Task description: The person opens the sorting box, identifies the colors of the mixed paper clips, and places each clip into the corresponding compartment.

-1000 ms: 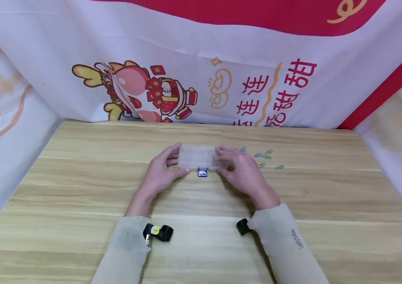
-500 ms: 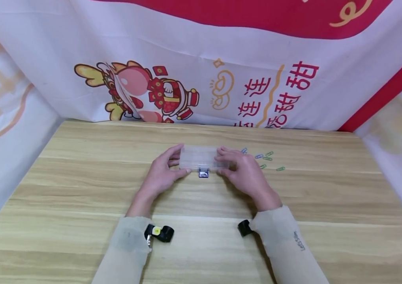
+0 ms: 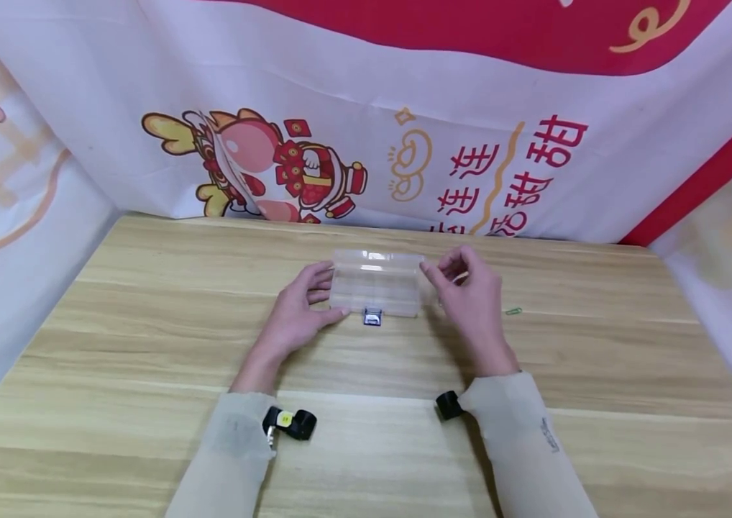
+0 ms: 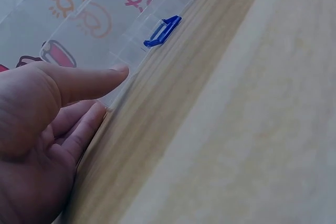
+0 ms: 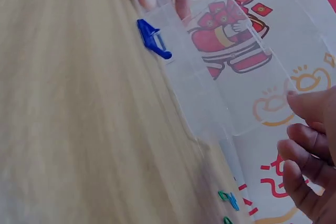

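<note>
Clear plastic box (image 3: 374, 291) on the table (image 3: 366, 453): left hand (image 3: 295, 316) grips it; right hand (image 3: 474, 295) is loosely bent, thumb touching the lid (image 5: 247, 95). Right wrist view shows perhaps three clips (image 5: 233, 201), mostly hidden from head.

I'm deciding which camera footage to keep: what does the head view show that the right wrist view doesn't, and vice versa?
Only the head view: the two grey-beige sleeves and the black wrist cameras.
Only the right wrist view: a blue paper clip, close to a green paper clip.
Both: the clear plastic box, its blue latch, the left grip, the right grip, the wood-grain tabletop, the cartoon-printed cloth and at least one green paper clip.
</note>
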{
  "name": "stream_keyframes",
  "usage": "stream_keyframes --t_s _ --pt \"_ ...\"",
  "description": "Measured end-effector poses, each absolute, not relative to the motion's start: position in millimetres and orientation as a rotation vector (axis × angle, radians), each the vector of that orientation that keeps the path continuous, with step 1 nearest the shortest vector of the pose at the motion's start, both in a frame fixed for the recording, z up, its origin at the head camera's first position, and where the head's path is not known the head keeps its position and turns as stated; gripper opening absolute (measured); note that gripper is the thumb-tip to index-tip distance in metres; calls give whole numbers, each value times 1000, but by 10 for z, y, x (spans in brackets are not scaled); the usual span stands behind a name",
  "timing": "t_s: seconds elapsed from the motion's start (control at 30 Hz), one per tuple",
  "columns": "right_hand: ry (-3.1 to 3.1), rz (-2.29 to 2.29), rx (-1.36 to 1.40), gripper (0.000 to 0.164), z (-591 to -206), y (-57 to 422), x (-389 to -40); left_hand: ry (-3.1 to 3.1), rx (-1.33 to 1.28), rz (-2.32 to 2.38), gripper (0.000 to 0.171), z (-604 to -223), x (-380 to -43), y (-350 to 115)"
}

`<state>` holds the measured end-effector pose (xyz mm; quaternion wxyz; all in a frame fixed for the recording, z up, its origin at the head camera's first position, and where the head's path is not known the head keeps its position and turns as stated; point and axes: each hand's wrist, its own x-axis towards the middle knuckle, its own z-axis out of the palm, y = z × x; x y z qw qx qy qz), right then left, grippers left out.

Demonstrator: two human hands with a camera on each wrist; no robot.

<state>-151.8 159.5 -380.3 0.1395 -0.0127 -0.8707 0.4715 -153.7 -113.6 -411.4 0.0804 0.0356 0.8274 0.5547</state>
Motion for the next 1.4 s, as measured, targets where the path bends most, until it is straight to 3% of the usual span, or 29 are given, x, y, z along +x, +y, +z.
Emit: stream_keyframes --t_s 0.27,0.8,1.4 --pt "-2494 1524 -102 13 -3826 1559 -1621 2456 134 1707 73 -4098 -1543 -1117" --pt "-2633 1523 5 43 -3909 1511 -1694 2463 86 1649 82 -4060 -1556 -1088" --pt "-2678 1456 44 39 -3978 1454 -1684 2464 -10 1660 80 -4081 -1530 -1099"
